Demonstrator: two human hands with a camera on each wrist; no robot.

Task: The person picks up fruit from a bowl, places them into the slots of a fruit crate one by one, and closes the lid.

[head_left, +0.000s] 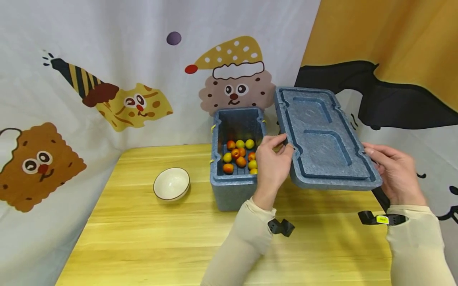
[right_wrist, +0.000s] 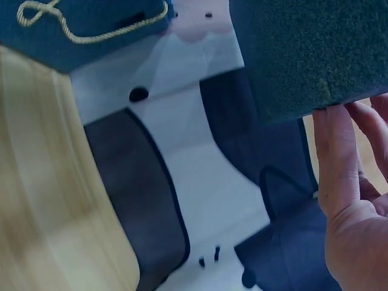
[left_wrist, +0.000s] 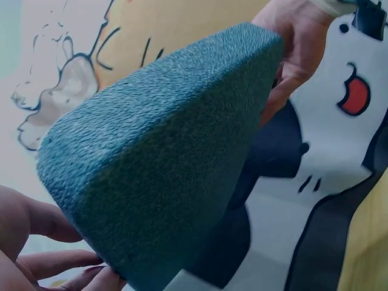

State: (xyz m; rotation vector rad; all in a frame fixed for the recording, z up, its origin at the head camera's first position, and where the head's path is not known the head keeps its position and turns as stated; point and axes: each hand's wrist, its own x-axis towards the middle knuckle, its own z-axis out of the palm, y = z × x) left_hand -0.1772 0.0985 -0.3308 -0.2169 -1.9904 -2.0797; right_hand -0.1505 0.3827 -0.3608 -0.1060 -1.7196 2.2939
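Note:
A blue-grey foam lid [head_left: 323, 139] is held up in the air to the right of the foam box, its recessed underside facing the head camera. My left hand [head_left: 273, 163] grips the lid's left edge, close beside the box. On the opposite edge, my right hand [head_left: 395, 171] holds it with thumb and fingers. The matching foam box [head_left: 234, 194] stands uncovered on the table, with several small red, orange and yellow fruits [head_left: 241, 161] inside. Part of the box's right side is hidden behind my left hand. In the right wrist view, fingertips [right_wrist: 336, 124] press the lid's edge.
A white bowl with a dark rim [head_left: 171, 183] stands on the wooden table [head_left: 150, 246], left of the box. Behind the table hangs a curtain [head_left: 136, 24] with cartoon prints. A yellowish cord [right_wrist: 115, 33] hangs on the box's side.

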